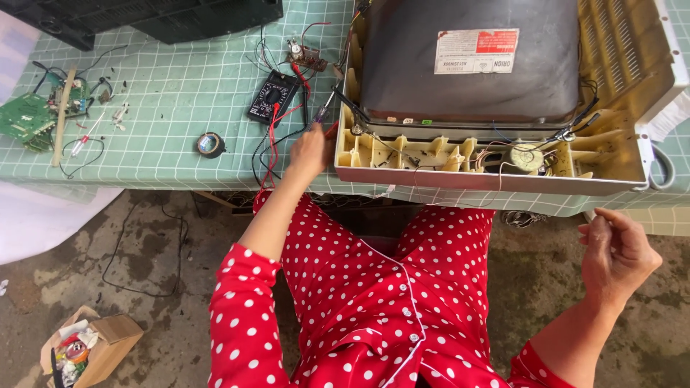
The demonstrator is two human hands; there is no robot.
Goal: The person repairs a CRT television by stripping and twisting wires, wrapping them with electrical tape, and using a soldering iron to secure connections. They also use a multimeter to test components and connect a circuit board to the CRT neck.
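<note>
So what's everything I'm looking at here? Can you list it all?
old television set: one, cream casing with grey tube, back open, lying on the table at right
multimeter: one, black, with red and black leads, centre of the table
tape roll: one, dark, left of the multimeter
circuit boards: a few, green, far left of the table
small circuit board: one, with wires, above the multimeter
tablecloth: one, green checked, covers the table
cardboard box: one, brown, holding scraps, on the floor at lower left
left hand: holds a thin tool at the set's corner
right hand: loosely curled, holds nothing, below the table edge
</note>
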